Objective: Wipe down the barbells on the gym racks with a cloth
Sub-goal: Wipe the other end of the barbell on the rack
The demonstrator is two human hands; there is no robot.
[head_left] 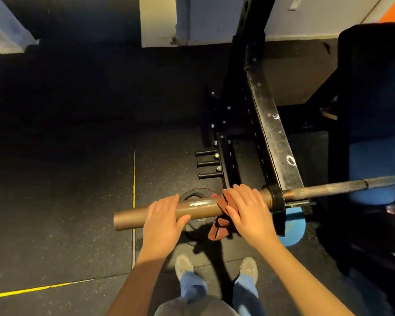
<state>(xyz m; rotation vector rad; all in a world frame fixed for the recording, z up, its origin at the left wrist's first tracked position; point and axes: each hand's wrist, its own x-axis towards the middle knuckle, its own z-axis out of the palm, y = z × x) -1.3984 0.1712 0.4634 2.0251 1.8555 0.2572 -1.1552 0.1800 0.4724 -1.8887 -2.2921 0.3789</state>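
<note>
A barbell lies across the black rack [274, 133], its brownish sleeve [198, 207] pointing left toward me and its thinner shaft [342, 187] running off to the right. My left hand [162, 222] rests over the sleeve near its free end, fingers straight on top and thumb under the near side. My right hand [249, 208] lies over a reddish-brown cloth [221, 215] and presses it onto the sleeve, close to the dark collar [275, 196]. Part of the cloth hangs below the bar.
A black weight plate [193, 195] and a blue plate [293, 229] lie on the rubber floor under the bar. Three storage pegs [209, 164] stick out of the rack's base. A padded bench [374, 87] stands at the right. My feet [217, 267] are just behind the bar.
</note>
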